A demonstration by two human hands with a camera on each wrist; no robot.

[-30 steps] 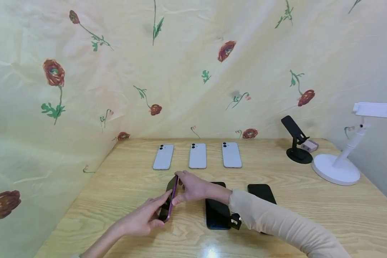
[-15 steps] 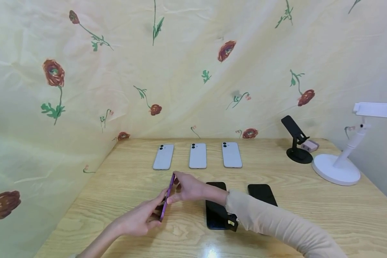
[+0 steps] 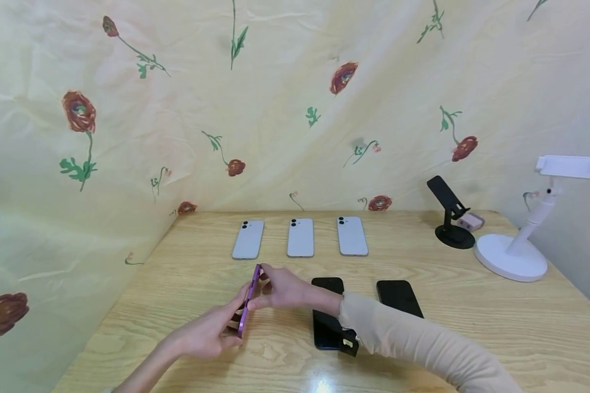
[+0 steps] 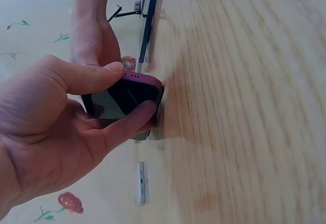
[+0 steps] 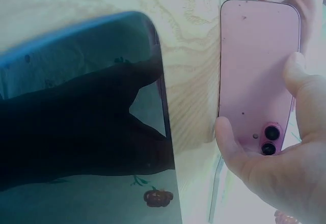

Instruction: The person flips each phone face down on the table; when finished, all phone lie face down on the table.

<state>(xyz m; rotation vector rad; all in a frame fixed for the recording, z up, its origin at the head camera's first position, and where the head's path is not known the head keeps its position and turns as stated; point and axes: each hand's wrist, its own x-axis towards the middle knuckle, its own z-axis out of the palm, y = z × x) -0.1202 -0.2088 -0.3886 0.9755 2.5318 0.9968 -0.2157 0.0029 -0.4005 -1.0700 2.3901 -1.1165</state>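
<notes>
Both hands hold a pink-purple phone [image 3: 249, 300] on its long side, near the left of the table and seen almost edge-on from above. My left hand [image 3: 204, 331] grips its near end; in the left wrist view the thumb lies on the bottom edge of the phone [image 4: 145, 79] and a finger on its dark screen. At the far end, my right hand [image 3: 285, 289] pinches it by the edges. The right wrist view shows the pink back of the phone [image 5: 257, 66] with two camera lenses. Under my right forearm lies a dark phone [image 3: 327, 327], screen up.
Another black phone [image 3: 400, 296] lies to the right, partly hidden by the sleeve. Three pale phones, left [image 3: 248, 240], middle [image 3: 300, 238] and right [image 3: 352, 236], lie back up behind the hands. A black stand [image 3: 454, 236], a small charger [image 3: 471, 221] and a white stand [image 3: 510, 256] are at the back right.
The phone has turned upward in both hands, so its screen no longer faces the head camera and its purple edge shows. Hands and phone have shifted slightly left.
</notes>
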